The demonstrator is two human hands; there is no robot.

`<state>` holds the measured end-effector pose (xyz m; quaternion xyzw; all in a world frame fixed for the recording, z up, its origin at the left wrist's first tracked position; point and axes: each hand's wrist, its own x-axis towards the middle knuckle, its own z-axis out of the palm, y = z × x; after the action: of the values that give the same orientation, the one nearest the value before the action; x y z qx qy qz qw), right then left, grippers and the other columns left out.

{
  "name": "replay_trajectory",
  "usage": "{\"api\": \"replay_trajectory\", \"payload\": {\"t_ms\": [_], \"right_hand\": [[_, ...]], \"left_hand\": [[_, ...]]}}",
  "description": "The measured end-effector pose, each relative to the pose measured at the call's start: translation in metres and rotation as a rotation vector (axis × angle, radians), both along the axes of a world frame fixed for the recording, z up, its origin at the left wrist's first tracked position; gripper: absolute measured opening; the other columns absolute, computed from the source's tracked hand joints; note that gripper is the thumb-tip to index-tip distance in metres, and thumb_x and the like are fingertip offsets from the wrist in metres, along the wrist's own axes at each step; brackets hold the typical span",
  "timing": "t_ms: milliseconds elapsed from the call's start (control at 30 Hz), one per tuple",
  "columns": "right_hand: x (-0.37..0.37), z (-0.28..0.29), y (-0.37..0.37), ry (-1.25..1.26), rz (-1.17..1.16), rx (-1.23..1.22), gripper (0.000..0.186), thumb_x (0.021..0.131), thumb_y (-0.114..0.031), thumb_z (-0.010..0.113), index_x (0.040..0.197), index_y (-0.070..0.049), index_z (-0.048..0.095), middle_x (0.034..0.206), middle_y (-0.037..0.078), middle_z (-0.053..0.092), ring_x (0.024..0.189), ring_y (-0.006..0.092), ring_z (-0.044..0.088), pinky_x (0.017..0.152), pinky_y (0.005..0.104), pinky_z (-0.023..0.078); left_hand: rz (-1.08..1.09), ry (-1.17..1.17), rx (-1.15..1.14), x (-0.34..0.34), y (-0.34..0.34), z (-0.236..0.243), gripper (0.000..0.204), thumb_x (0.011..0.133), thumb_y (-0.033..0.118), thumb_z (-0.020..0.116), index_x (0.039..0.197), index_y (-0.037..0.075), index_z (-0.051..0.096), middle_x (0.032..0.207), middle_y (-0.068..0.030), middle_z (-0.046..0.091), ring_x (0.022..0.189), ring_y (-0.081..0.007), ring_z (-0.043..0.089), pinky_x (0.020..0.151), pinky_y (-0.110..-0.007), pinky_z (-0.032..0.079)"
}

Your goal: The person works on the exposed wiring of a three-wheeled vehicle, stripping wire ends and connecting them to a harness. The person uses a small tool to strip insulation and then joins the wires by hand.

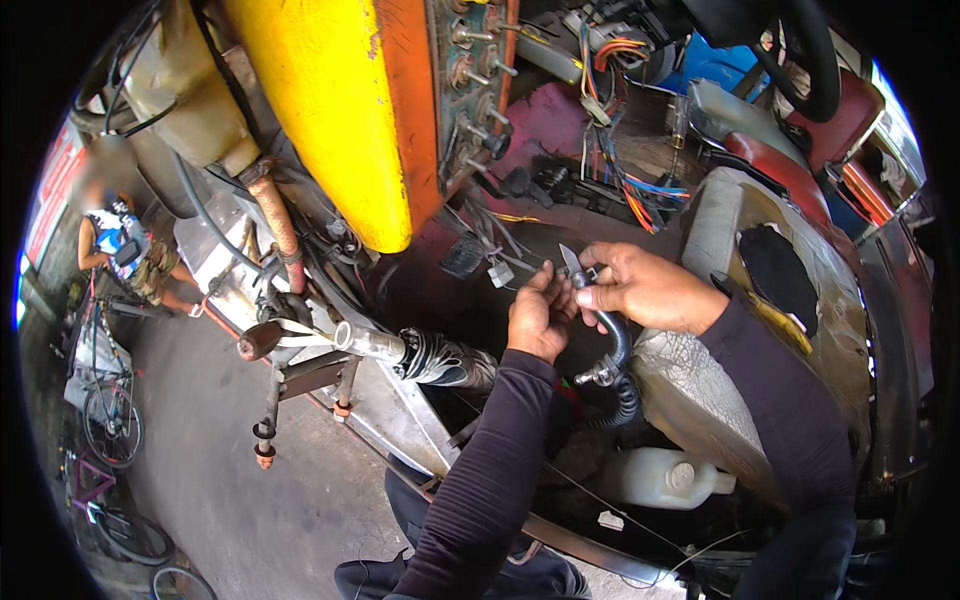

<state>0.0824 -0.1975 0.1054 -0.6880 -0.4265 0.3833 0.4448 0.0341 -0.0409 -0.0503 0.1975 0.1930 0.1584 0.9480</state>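
My right hand is closed round a small knife, whose pointed metal blade sticks up past the fingertips. Close against it, my left hand has its fingers pinched together; whatever sits between them is too small to make out. A thin wire with a white connector lies just beyond the left fingers. Below the right hand a black hose curves down to a metal fitting and a black coiled hose. Whether the right fingers touch this hose, I cannot tell.
Loose coloured wires hang beyond my hands. A yellow and orange panel stands at the upper left. A steering column juts in from the left. On the right is a worn seat, with a white jug below. A person stands far left near bicycles.
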Motion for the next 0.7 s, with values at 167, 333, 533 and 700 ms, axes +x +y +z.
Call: {"api": "replay_trajectory", "payload": {"t_ms": [167, 333, 533, 700], "right_hand": [[-0.004, 0.011, -0.01, -0.155, -0.199, -0.029, 0.044, 0.093, -0.011, 0.065, 0.121, 0.022, 0.054, 0.078, 0.016, 0.07, 0.062, 0.0169, 0.065, 0.056, 0.0306, 0.05], [-0.015, 0.022, -0.011, -0.22, -0.169, -0.09, 0.027, 0.087, -0.013, 0.065, 0.095, 0.013, 0.067, 0.065, 0.012, 0.066, 0.056, 0.0147, 0.062, 0.052, 0.0309, 0.046], [-0.026, 0.019, -0.011, -0.208, -0.151, -0.104, 0.021, 0.086, -0.013, 0.066, 0.083, 0.007, 0.069, 0.063, 0.009, 0.065, 0.053, 0.0133, 0.059, 0.049, 0.03, 0.044], [-0.027, 0.02, -0.01, -0.188, -0.177, -0.071, 0.02, 0.087, -0.013, 0.066, 0.085, 0.007, 0.069, 0.063, 0.009, 0.065, 0.053, 0.0122, 0.059, 0.049, 0.0292, 0.044]], "left_hand": [[0.057, -0.121, -0.091, -0.02, -0.023, 0.037, 0.016, 0.099, 0.015, 0.066, 0.106, 0.001, 0.063, 0.098, -0.009, 0.064, 0.091, -0.02, 0.064, 0.091, -0.039, 0.058], [0.124, -0.156, -0.11, -0.035, -0.024, 0.049, 0.016, 0.101, 0.011, 0.062, 0.105, -0.005, 0.06, 0.102, -0.0139, 0.063, 0.099, -0.0268, 0.066, 0.096, -0.045, 0.059], [0.181, -0.153, -0.109, -0.039, -0.023, 0.053, 0.015, 0.102, 0.008, 0.059, 0.104, -0.008, 0.058, 0.104, -0.017, 0.064, 0.101, -0.03, 0.068, 0.093, -0.044, 0.061], [0.224, -0.149, -0.065, -0.04, -0.023, 0.056, 0.015, 0.101, 0.005, 0.059, 0.103, -0.009, 0.057, 0.104, -0.0168, 0.063, 0.101, -0.0315, 0.069, 0.093, -0.044, 0.062]]}}
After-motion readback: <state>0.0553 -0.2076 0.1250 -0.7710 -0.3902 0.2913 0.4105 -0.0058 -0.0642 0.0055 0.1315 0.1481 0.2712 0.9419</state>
